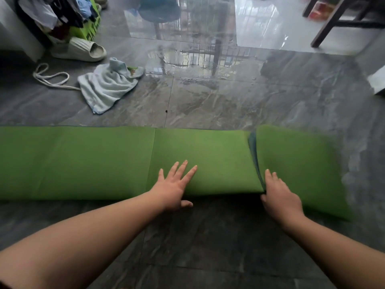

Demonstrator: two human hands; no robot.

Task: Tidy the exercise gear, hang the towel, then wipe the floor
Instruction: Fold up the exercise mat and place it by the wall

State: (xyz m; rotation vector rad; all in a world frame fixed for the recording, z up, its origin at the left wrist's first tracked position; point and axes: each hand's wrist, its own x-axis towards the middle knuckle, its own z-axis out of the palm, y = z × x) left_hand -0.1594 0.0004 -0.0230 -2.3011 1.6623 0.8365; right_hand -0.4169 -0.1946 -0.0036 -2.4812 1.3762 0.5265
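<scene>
A green yoga mat (83, 161) lies across the grey tiled floor, folded into panels. My left hand (175, 184) presses flat on its middle panel, fingers straight and spread, thumb at the near edge. My right hand (281, 199) is at the fold to the right. The panel's raised edge, blue underneath, sits between its thumb and fingers. The right panel (302, 163) looks blurred. A crumpled pale blue towel (108, 86) lies on the floor beyond the mat, with a white rope (50, 78) looped to its left.
A white slipper (81, 50) sits behind the towel, near hanging clothes and a green bag (87, 30). Wet, glossy floor (187, 61) spreads at the far middle. Dark chair legs (331, 24) stand at the far right, and a white object (378, 80) is at the right edge.
</scene>
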